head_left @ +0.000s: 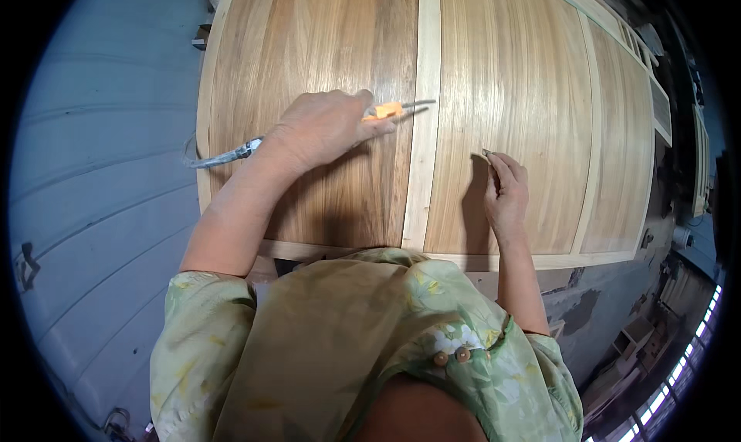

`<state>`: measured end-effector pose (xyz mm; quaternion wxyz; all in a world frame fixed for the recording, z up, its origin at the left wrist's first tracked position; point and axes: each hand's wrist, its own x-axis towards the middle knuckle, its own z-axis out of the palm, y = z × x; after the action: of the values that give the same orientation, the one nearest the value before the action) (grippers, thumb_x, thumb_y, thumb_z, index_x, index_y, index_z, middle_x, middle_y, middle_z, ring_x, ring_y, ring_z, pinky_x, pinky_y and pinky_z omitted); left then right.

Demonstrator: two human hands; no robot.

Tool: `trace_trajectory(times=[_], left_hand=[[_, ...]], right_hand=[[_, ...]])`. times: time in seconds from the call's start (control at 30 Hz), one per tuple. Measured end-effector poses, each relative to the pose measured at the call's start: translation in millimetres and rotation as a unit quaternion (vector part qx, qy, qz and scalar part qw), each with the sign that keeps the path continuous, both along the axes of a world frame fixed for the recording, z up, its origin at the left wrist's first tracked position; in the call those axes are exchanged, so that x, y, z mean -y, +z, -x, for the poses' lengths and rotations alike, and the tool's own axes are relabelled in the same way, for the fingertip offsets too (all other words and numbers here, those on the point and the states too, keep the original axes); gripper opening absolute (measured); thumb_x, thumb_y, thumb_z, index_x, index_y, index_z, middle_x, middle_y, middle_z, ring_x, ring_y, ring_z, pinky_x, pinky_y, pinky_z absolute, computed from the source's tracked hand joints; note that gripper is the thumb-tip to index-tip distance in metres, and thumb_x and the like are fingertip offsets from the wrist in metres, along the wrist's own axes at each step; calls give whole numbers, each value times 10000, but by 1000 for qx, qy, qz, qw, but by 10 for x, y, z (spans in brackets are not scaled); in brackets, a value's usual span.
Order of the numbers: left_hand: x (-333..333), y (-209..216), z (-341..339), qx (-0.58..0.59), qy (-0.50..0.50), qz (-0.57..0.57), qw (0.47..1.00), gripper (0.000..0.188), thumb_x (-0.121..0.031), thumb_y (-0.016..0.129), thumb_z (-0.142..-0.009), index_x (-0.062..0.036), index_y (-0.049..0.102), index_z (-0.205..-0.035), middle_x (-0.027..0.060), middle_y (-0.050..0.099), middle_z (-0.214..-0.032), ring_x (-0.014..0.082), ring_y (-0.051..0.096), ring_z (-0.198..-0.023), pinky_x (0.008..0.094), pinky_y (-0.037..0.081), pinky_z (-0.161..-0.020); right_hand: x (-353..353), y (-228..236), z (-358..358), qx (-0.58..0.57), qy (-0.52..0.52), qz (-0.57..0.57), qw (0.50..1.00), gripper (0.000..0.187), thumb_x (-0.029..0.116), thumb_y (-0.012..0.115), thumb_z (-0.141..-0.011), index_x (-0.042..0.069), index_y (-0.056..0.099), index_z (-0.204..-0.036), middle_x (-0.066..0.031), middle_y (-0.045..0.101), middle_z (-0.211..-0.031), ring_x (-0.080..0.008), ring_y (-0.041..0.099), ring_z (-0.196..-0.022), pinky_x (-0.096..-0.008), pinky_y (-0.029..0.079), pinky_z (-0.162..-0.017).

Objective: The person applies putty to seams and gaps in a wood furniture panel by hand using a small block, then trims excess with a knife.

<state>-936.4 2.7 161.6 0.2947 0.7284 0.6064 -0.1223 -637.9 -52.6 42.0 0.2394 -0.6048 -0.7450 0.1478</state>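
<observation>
My left hand point(320, 129) is closed around an orange tool point(384, 111) with two thin dark prongs pointing right, over the pale rail of a wooden panel point(505, 71). The tool's handle is hidden in my fist, so its exact kind does not show. A hose with a metal-looking fitting point(251, 146) comes in from the panel's left edge and passes behind my left wrist; whether it joins the tool is hidden. To the right, my right hand point(508, 195) pinches a small piece point(485, 152) between thumb and fingertips, just above the panel. That piece is too small to name.
The large framed panel spreads in front of me, its near edge point(532, 261) close to my body. Blue-grey sheeting or wall point(100, 172) lies to the left. Wooden pieces and an open box-like frame point(637, 334) stand at the lower right. Slatted frames point(629, 37) lie at the far right.
</observation>
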Motion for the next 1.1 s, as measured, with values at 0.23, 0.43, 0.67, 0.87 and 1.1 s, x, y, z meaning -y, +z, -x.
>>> trace_trajectory(times=[0.23,0.43,0.67,0.87,1.1], left_hand=[[378,-61,129,41,-54,-3,998,574,-562,475,-888,1,565,-951,186,609,-706,367,606,-708,471,454,-644],[1317,101,451,69,-47,133,988,498,-512,516,-888,-23,554,-976,212,603,-745,406,579,-745,471,434,-650],[2574,161,825,72,151,75,983,426,-420,538,-913,2,529,-967,249,572,-733,442,549,-727,478,416,-629],[3150,243,438,-33,236,70,969,480,-437,495,-934,40,500,-978,286,558,-747,466,535,-741,494,411,-641],[3108,-202,-739,38,151,7,988,430,-423,496,-933,6,476,-948,245,600,-752,428,582,-771,487,437,-676]], right_hand=[[561,180,-104,16,-43,12,999,252,-25,572,-862,50,648,-1091,-129,621,-1081,-260,594,-960,-324,494,-803],[1217,210,-51,7,-73,49,996,229,-22,613,-829,32,658,-1046,-137,628,-1056,-285,587,-946,-345,481,-814],[1515,103,-179,-27,-5,35,999,255,-29,601,-828,45,656,-1066,-128,622,-1055,-281,577,-955,-352,472,-835],[1908,-36,-618,-50,15,32,998,285,-44,587,-825,54,651,-1085,-132,621,-1063,-278,572,-957,-361,470,-839],[2478,-83,-1117,-44,0,-8,999,239,-31,605,-820,45,649,-1042,-121,626,-1057,-293,574,-940,-362,477,-818]])
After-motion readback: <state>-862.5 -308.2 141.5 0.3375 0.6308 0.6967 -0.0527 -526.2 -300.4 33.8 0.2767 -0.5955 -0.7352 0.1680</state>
